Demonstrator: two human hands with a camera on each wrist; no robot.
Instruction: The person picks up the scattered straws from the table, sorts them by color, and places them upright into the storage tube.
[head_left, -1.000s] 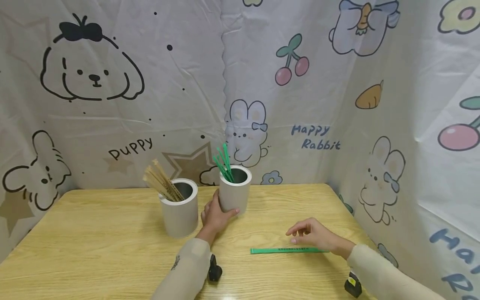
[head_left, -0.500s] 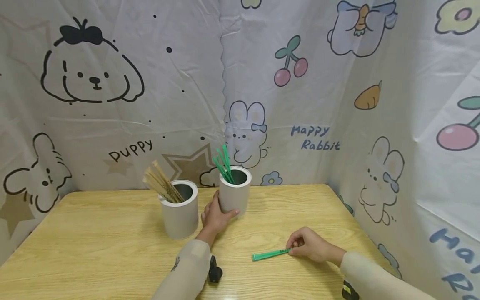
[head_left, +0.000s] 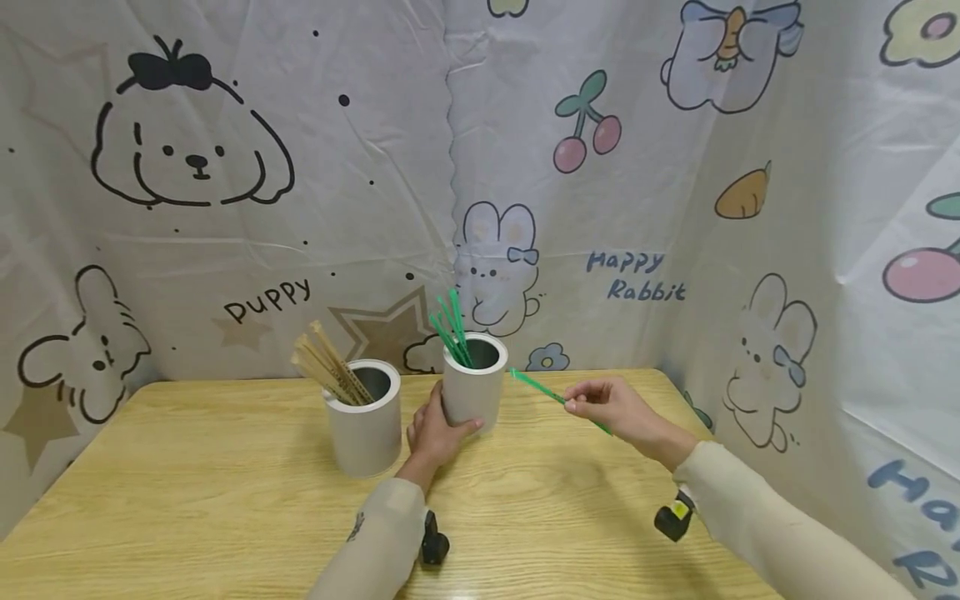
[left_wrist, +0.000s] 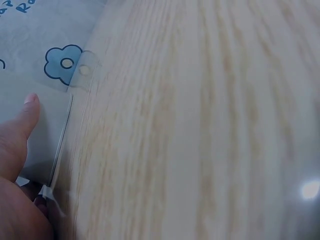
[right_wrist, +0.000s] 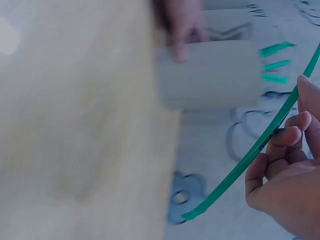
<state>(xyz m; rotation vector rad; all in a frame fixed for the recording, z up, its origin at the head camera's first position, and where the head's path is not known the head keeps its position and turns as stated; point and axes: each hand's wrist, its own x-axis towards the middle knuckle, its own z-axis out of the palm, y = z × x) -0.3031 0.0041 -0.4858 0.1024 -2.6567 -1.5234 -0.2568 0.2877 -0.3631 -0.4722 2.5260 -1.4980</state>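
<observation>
My left hand (head_left: 435,433) grips the right-hand pale cylindrical holder (head_left: 474,396) near its base, thumb across the front. Several slim green packets (head_left: 453,333) lean out of that holder's left side. In the left wrist view the thumb (left_wrist: 27,117) lies along the holder's wall. Raised over the table to the right, my right hand (head_left: 622,412) pinches another slim green packet (head_left: 536,384), tilted with one end towards the holder and apart from it. The right wrist view shows this packet (right_wrist: 240,167) slightly bowed, with dark print near the fingers.
Left of my left hand stands a second pale cylindrical holder (head_left: 365,437) with several tan packets (head_left: 326,362) leaning out. Both holders are on a wood-grain table (head_left: 225,517). A printed cloth (head_left: 375,167) hangs behind it and on the right.
My right hand took hold of the green packet lying on the table, lifted it and brought it up towards the holder. The left hand has kept its grip in place.
</observation>
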